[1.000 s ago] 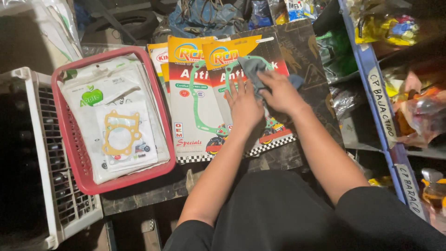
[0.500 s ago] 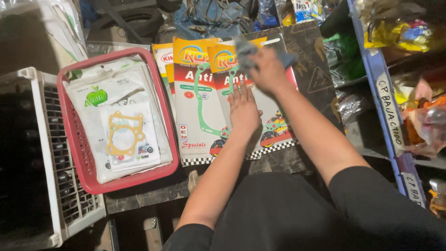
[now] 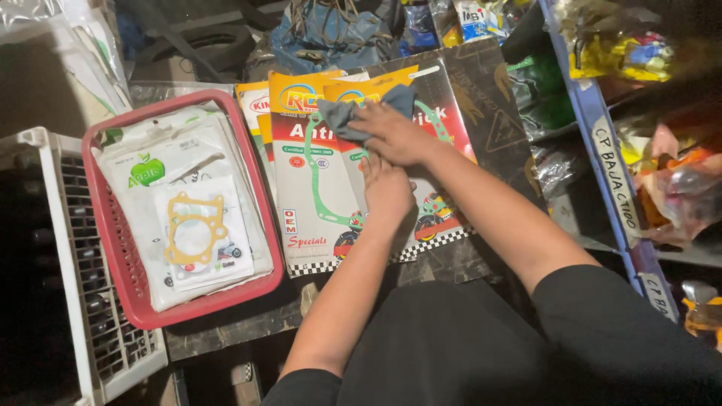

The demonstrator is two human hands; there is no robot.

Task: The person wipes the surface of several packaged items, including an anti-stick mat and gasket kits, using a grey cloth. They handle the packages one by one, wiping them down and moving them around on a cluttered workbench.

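head view | right hand [image 3: 395,135] presses a grey cloth [image 3: 353,114] on the top gasket pack [image 3: 331,180], fingers closed over it | left hand [image 3: 387,189] flat, empty, just below the grip, pins the pack | advice: short strokes, keep pack pinned | red basket [image 3: 113,248] left of grip

Gasket packs [image 3: 316,188]: red and orange-yellow, green gasket outline, black-white chequered strip along the bottom. Cloth [image 3: 353,119]: grey-blue. Basket [image 3: 120,278]: red, filled with white packets [image 3: 188,218], one showing a yellow gasket shape. Crate [image 3: 68,301]: white. Shelf edge [image 3: 602,128]: blue.
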